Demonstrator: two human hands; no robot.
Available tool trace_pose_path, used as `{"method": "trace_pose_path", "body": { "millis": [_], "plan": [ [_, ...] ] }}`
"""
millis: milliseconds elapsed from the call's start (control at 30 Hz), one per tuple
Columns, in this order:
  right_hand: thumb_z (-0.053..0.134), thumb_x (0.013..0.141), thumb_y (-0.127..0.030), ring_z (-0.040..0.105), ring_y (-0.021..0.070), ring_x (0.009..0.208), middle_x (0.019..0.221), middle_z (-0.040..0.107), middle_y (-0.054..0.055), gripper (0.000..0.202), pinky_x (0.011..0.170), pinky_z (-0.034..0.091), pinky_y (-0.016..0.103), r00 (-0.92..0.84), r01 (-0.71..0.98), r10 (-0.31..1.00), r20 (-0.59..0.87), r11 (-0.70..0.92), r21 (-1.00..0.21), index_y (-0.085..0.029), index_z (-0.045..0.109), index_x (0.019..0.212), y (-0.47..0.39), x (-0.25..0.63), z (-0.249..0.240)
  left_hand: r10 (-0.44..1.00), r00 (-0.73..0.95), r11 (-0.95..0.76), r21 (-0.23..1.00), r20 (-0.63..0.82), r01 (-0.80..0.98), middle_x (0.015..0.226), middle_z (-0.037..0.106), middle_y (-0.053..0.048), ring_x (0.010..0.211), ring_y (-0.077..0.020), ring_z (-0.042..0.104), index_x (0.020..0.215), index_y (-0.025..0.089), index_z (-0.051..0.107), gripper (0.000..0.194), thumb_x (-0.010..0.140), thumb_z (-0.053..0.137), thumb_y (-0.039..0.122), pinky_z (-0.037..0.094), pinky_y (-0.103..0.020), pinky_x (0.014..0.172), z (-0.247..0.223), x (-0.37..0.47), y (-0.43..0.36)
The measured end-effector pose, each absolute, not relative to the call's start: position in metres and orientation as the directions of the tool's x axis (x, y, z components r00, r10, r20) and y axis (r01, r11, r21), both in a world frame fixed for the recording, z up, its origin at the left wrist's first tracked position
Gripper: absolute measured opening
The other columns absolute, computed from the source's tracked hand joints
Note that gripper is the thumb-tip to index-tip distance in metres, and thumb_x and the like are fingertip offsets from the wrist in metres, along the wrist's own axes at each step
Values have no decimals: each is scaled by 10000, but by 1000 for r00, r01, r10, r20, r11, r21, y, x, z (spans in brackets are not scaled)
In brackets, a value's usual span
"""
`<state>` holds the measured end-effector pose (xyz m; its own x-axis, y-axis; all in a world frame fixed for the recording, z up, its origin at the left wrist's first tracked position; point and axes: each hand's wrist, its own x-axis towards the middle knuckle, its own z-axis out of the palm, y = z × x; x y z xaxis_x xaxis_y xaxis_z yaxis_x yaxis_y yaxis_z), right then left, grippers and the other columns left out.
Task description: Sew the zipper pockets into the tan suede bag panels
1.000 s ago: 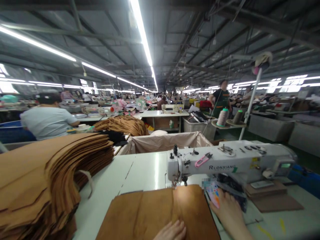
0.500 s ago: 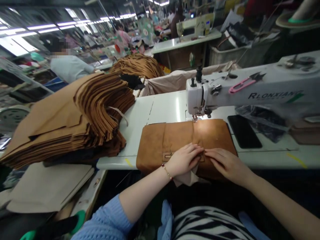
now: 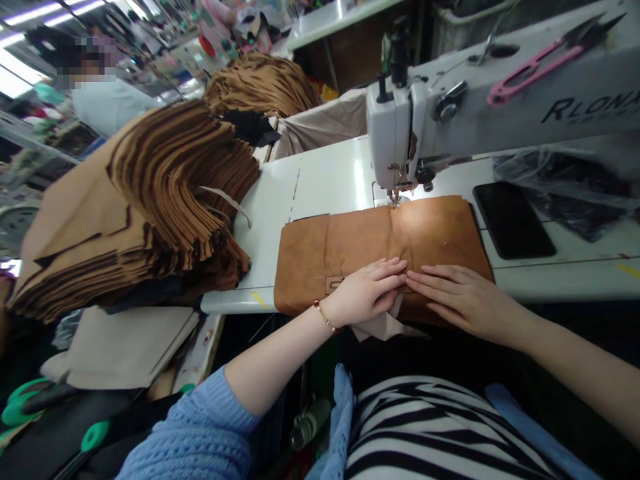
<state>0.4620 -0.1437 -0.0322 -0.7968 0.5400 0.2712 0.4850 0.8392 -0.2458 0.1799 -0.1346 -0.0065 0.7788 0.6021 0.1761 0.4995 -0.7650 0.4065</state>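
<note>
A brown leather-like panel (image 3: 350, 240) lies on the sewing machine bed, its far edge under the presser foot (image 3: 394, 197). A zip (image 3: 336, 285) in a stitched frame sits near its front edge. My left hand (image 3: 367, 290) rests over the zip area, fingers stretched toward the right. My right hand (image 3: 465, 300) lies flat on the panel's right part, fingertips close to the left ones. Neither hand shows anything held. Pale lining cloth (image 3: 385, 327) hangs below the left hand. The sewing machine head (image 3: 395, 133) stands beyond, its lamp lighting the panel.
A tall stack of brown pieces (image 3: 165, 200) stands at left, with beige pieces (image 3: 130, 347) below it. A black phone (image 3: 514, 220) and a dark plastic-wrapped bundle (image 3: 575, 193) lie at right. Pink thread snips (image 3: 545, 63) rest on the machine arm. Another person (image 3: 107, 100) is at far left.
My view has tipped downward and come closer, so the machine and panel appear larger. Both hands stay on the panel; the right fingers lie flatter and straighter.
</note>
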Motion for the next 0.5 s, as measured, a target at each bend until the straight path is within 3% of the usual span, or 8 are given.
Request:
{"method": "trace_pose_path", "body": {
  "millis": [167,267,400,500],
  "plan": [
    [509,994,-247,448,229,1406,1556,478,-7,614,1087,428,435,-804,480,523,281,851,-212,-292,327,1578,-143,462,-31,551,822,-775,454,145,439,1533,500,-132,1489,-214,392,1357,167,579,371,999,523,244,331,-428,1260,0,174,-129],
    [513,985,-223,478,225,1376,1529,514,-9,580,1077,434,431,-802,469,528,280,846,-253,-295,390,1548,-140,462,-28,519,846,-799,421,120,430,1551,478,-117,1498,-215,377,1340,200,608,381,975,508,159,307,-444,1267,6,167,-133],
    [505,950,-133,553,213,1276,1459,589,-16,539,1065,452,425,-791,461,558,249,813,-356,-295,506,1465,-133,460,-22,489,871,-824,354,45,444,1666,272,-96,1547,-268,256,1355,281,609,484,919,549,81,260,-515,1270,11,163,-147],
    [485,921,-75,612,213,1164,1321,678,11,574,1017,482,420,-775,462,584,243,785,-412,-293,519,1450,-126,456,-16,509,861,-815,333,19,474,1700,153,-90,1561,-323,188,1273,269,653,428,878,636,105,240,-566,1264,11,164,-155]
  ]
}}
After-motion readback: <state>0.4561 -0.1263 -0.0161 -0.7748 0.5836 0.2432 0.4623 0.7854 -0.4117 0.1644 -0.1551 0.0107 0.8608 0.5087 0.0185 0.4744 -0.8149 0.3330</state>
